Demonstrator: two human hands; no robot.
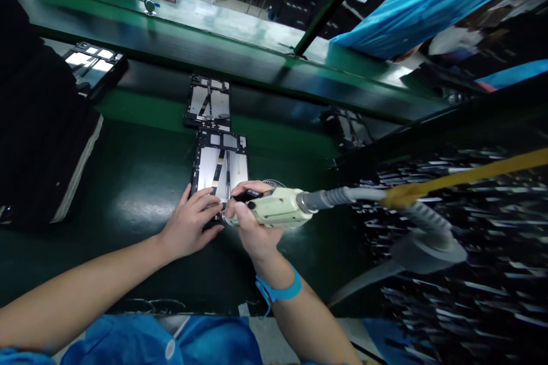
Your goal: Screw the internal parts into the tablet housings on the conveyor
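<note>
My right hand point(252, 225) is closed around a pale electric screwdriver point(280, 206), its tip down at the near edge of a black tablet frame point(220, 165) lying on the dark green belt. A grey hose and a yellow cord run from the tool off to the right. My left hand point(192, 222) rests on the frame's near left corner, fingers spread and pressing it flat. A blue strap circles my right wrist point(278, 291).
Another tablet frame point(208, 101) lies just beyond the first, a third point(92, 65) at the far left, and a dark one point(346, 128) to the right. A tray of small parts point(471, 239) fills the right side. Tools lie on the far shelf point(149, 3).
</note>
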